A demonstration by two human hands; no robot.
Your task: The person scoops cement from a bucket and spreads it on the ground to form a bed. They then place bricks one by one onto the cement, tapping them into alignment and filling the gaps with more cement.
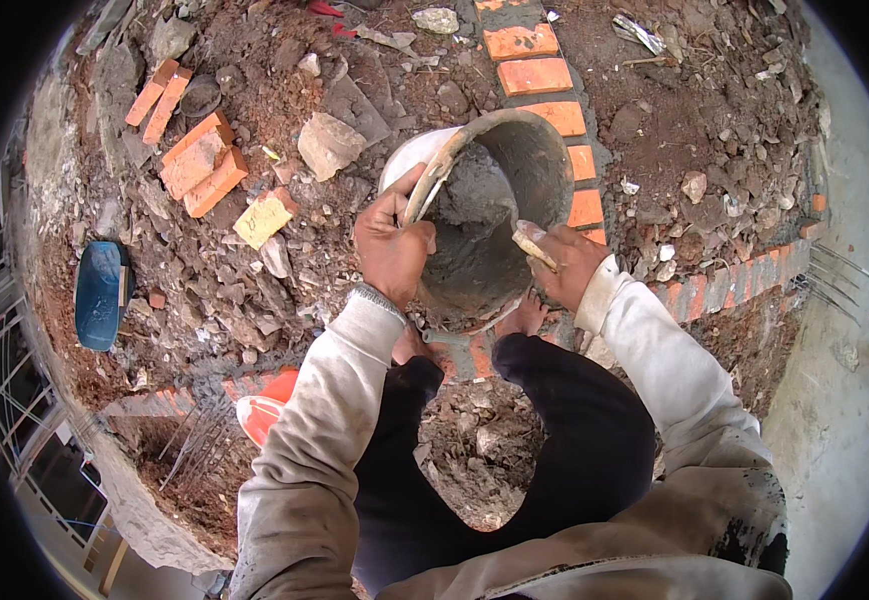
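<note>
Grey mortar bucket (514, 150), one, tilted; rim gripped by left hand (391, 248). One trowel handle (532, 243) clasped in right hand (566, 265). Two forearms bent inward.

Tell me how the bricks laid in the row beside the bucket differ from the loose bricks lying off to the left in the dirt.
The laid bricks sit end to end in one line with grey mortar between them; the loose bricks lie scattered at odd angles with no mortar joints. The laid bricks run next to the bucket that the left hand grips; the loose bricks lie apart among rubble. Both are orange.
</note>
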